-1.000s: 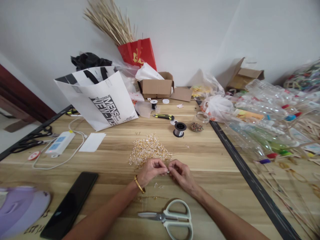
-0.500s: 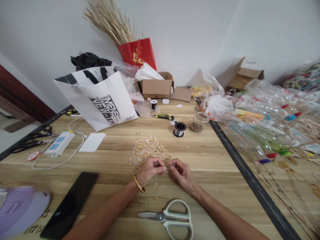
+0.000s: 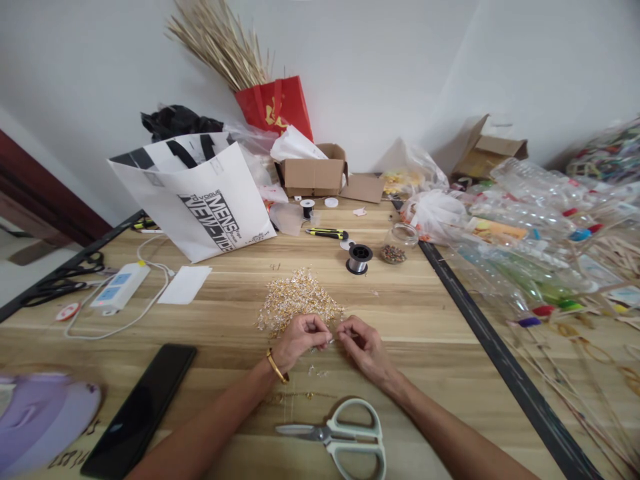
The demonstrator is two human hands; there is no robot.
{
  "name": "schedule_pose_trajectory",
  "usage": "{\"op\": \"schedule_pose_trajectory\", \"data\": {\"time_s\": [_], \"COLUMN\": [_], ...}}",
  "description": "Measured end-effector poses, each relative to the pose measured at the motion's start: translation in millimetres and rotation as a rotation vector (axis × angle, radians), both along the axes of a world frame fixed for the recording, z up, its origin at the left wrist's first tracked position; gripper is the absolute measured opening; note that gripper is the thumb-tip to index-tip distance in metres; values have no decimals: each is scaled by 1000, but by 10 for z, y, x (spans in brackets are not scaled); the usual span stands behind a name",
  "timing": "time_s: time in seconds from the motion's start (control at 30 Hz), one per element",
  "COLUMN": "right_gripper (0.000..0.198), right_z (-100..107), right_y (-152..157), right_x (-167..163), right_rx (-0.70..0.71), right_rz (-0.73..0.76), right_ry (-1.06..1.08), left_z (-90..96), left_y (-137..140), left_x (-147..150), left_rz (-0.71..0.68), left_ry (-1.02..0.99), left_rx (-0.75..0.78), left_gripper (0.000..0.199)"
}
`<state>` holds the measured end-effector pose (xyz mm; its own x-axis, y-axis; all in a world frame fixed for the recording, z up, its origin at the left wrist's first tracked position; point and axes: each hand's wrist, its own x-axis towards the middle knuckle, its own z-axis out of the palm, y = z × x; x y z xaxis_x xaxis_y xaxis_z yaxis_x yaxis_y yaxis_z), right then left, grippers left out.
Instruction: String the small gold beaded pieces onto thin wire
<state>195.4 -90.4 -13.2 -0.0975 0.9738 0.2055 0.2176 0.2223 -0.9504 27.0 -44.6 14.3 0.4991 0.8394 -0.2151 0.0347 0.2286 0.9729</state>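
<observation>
Two hands meet over the table (image 3: 230, 320), near the middle. The left hand (image 3: 304, 337) wears a gold bracelet (image 3: 277, 366) on its wrist. Its grip is pinched together, thumb and finger closed on a tiny shiny bit (image 3: 331, 341). The bit is pale and very small, so its shape is hard to see. It is at the left fingertips, in the little gap between the two hands. The right hand (image 3: 364, 345) is just beside it, with its thumb and finger bent close to each other. I cannot tell if that grip holds anything.

Just past the left hand is a big, messy pile of beads (image 3: 297, 297). The pile looks gold and clear all mixed up, and it sparkles. It is thick in the middle and thin at the edges, where small bits lie loose. One by one, the bits are too small to make out.

Nearer, below the hands, lie a few clear little pieces (image 3: 318, 371). Below those is a thin gold chain (image 3: 310, 396), stretched out sideways. Scissors (image 3: 327, 433) with pale green handles lie closest, with their blades pointing left. Behind the pile stand a black spool of silver wire (image 3: 358, 260) and a clear jar (image 3: 401, 235) with dark, mixed beads at the bottom.
</observation>
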Motion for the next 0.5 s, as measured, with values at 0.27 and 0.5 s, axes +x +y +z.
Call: {"op": "schedule_pose_trajectory", "data": {"time_s": [0.27,0.5], "right_gripper": [19,18], "right_z": [-63,-73], "right_y": [21,23], "right_x": [3,20], "right_rx": [9,205], "right_rz": [-96,-192], "right_ry": [26,-88], "left_z": [1,-5], "left_y": [3,4], "left_x": [-3,-9], "left_rz": [-2,14], "left_ry": [-13,-12], "left_rx": [-18,-19], "left_gripper": [23,24]}}
